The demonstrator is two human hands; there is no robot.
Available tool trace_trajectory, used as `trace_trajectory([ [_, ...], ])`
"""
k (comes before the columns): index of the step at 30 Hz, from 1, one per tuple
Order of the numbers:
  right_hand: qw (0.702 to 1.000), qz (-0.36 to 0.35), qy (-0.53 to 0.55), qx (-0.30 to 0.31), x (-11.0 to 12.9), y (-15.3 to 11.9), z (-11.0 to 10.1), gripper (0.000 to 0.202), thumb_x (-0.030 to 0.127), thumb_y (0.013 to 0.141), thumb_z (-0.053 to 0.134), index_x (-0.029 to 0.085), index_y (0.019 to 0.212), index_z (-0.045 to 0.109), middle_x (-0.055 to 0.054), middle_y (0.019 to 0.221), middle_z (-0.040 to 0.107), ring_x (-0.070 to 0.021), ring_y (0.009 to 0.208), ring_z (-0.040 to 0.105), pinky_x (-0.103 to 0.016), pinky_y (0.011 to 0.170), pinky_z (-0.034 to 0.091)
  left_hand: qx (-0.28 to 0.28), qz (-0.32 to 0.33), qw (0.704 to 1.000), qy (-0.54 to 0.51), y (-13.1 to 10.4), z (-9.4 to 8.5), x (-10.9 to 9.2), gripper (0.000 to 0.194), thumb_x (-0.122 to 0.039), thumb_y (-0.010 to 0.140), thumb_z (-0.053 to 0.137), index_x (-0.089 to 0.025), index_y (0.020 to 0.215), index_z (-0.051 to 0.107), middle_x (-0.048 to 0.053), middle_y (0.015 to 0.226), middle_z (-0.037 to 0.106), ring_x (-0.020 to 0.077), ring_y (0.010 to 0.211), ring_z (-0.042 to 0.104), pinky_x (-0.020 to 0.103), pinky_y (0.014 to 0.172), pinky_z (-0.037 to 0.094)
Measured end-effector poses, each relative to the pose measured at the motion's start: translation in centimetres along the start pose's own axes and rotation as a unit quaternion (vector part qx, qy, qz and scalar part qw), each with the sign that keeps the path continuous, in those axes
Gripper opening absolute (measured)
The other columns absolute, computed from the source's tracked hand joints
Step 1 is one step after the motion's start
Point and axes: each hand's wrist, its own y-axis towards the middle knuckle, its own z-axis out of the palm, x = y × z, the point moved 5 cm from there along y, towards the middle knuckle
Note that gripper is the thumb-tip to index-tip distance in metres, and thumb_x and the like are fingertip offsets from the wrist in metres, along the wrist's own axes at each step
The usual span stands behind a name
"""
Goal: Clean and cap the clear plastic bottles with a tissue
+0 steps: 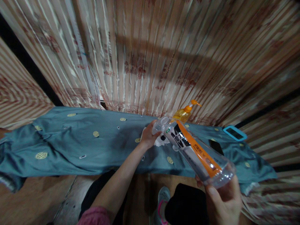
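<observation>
Bottle (194, 150): transparent plastic, glossy, held aslant above the cloth-covered desk (82, 147), base toward the person and neck end toward the left hand (150, 136). Its label carries an orange band with dark lettering, a black-and-white geometric patch and a pale grey field; bright reflections mark the base. Fill level cannot be determined. Right hand (223, 195): grasping the bottle near its base. Left hand: fingers curled about a clear piece (157, 126) at the neck end; its exact form is indistinct. An amber pump bottle (182, 115) stands behind.
</observation>
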Motion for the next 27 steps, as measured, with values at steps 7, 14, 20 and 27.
trace_trajectory([
  [7,1.0,0.003,0.014,0.0,-0.37,0.13,-0.36,0.093,0.032,0.064,0.086,0.022,0.148,0.045,-0.017,0.124,0.064,-0.0239,0.075,0.068,-0.034,0.059,0.058,0.0,0.007,1.0,0.0,0.1,0.05,0.15,0.057,-0.03,0.079,0.073,-0.024,0.133,0.054,0.006,0.129,0.068,0.0267,0.117,0.064,0.043,0.105,0.048],
  [14,1.0,0.001,-0.003,0.011,-0.15,-0.02,-0.14,0.092,0.035,0.068,0.083,0.023,0.149,0.042,-0.018,0.13,0.061,-0.023,0.078,0.068,-0.032,0.061,0.057,-0.001,0.01,1.0,-0.011,0.07,0.12,0.18,0.058,-0.028,0.079,0.072,-0.021,0.133,0.053,0.009,0.128,0.068,0.0271,0.118,0.064,0.043,0.105,0.047],
  [20,1.0,-0.006,-0.01,0.007,-0.56,0.05,-0.36,0.092,0.035,0.067,0.083,0.022,0.149,0.043,-0.017,0.127,0.063,-0.0223,0.075,0.067,-0.033,0.061,0.056,-0.004,0.017,1.0,-0.016,-0.01,0.06,0.0,0.055,-0.027,0.079,0.072,-0.024,0.131,0.055,0.006,0.13,0.067,0.0261,0.12,0.063,0.042,0.106,0.047],
  [27,1.0,-0.006,0.002,0.012,-0.44,0.15,-0.37,0.093,0.033,0.066,0.083,0.022,0.149,0.042,-0.018,0.127,0.063,-0.0219,0.073,0.068,-0.032,0.058,0.057,-0.01,0.008,1.0,-0.016,-0.02,-0.02,0.07,0.057,-0.026,0.078,0.073,-0.022,0.132,0.055,0.008,0.131,0.067,0.0282,0.12,0.063,0.046,0.107,0.047],
])
